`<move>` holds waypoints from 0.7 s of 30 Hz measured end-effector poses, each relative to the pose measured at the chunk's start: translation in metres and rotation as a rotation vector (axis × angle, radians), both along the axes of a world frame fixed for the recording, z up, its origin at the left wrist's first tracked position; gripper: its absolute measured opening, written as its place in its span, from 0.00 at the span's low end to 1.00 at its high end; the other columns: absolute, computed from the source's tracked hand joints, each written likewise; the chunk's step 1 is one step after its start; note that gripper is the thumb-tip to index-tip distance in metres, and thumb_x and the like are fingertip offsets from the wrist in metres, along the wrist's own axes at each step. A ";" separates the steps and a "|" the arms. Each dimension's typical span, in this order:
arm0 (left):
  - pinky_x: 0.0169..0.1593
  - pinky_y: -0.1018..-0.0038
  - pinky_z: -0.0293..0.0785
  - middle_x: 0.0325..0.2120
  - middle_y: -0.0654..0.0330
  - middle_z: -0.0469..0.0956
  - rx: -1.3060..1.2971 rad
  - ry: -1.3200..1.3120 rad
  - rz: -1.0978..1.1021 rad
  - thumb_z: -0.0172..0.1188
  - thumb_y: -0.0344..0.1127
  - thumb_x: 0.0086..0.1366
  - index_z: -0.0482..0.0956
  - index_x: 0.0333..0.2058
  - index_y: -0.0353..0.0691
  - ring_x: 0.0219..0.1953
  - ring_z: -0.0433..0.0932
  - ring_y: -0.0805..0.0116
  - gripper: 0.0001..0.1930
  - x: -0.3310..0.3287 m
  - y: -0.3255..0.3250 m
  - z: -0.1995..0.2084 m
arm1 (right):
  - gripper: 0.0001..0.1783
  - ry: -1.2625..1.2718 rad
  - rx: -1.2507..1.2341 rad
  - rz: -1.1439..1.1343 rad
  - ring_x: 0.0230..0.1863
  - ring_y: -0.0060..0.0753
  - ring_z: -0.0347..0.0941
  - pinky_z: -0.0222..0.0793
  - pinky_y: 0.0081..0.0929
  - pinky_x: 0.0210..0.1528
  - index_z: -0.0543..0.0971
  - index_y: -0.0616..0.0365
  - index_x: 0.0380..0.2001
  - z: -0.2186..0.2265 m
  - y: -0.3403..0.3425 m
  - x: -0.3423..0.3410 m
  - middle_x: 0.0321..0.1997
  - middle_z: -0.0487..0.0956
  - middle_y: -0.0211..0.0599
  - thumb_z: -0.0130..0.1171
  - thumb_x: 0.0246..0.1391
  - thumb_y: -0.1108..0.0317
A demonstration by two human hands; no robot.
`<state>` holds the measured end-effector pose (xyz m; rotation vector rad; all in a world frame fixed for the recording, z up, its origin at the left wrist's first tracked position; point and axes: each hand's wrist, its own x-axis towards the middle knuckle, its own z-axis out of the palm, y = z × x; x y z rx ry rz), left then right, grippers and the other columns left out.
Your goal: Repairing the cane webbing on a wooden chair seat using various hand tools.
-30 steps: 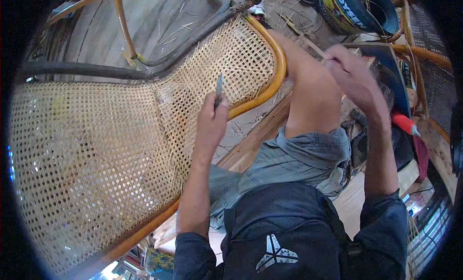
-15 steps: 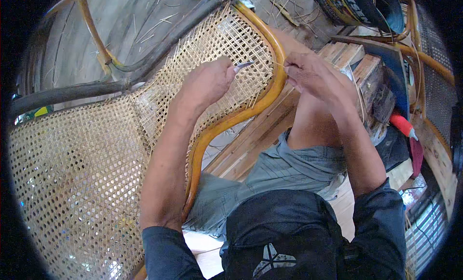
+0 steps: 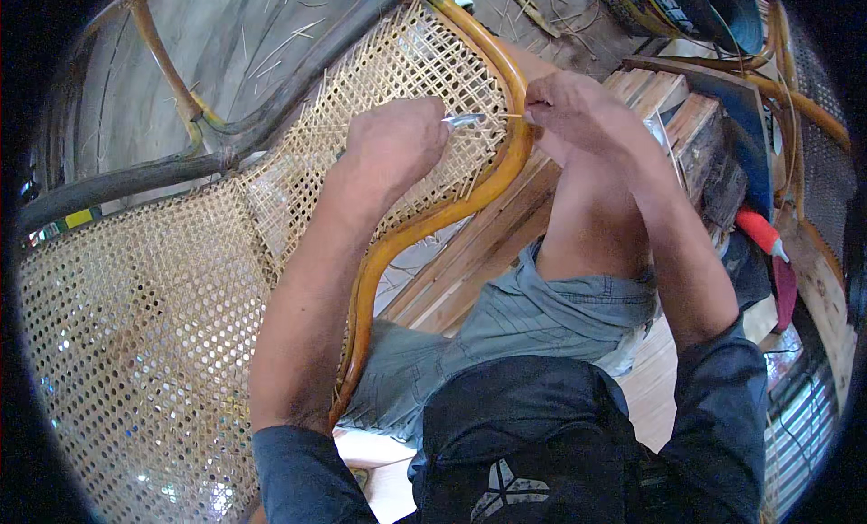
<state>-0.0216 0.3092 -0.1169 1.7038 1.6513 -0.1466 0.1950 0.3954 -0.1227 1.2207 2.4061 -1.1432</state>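
My left hand is closed round a slim metal tool with a pointed, slightly curved tip; its exact kind is hard to make out. That tip lies over the woven cane mesh near the chair's right-hand rim. Beyond the varnished rattan frame, my right hand pinches a thin cane strand, which runs across the frame toward the tool tip. How the strand passes through the mesh there is too small to tell. A wider caned panel joins the mesh at lower left.
Dark, unvarnished poles border the caning on its far side. Stacked wood blocks stand right of my knee, with a red-capped bottle beside them. A dark bucket is at far right. Cane scraps lie on the floor.
My hands have come slightly closer together, so less strand shows between the tool tip and my right fingers. The left hand still grips the tool.
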 end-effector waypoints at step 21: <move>0.38 0.53 0.73 0.26 0.44 0.78 0.053 0.093 -0.069 0.52 0.39 0.60 0.77 0.32 0.36 0.33 0.78 0.44 0.11 0.000 0.016 0.002 | 0.16 -0.258 -0.081 -0.130 0.27 0.48 0.76 0.71 0.39 0.32 0.79 0.66 0.33 0.006 -0.020 -0.015 0.25 0.77 0.53 0.52 0.53 0.62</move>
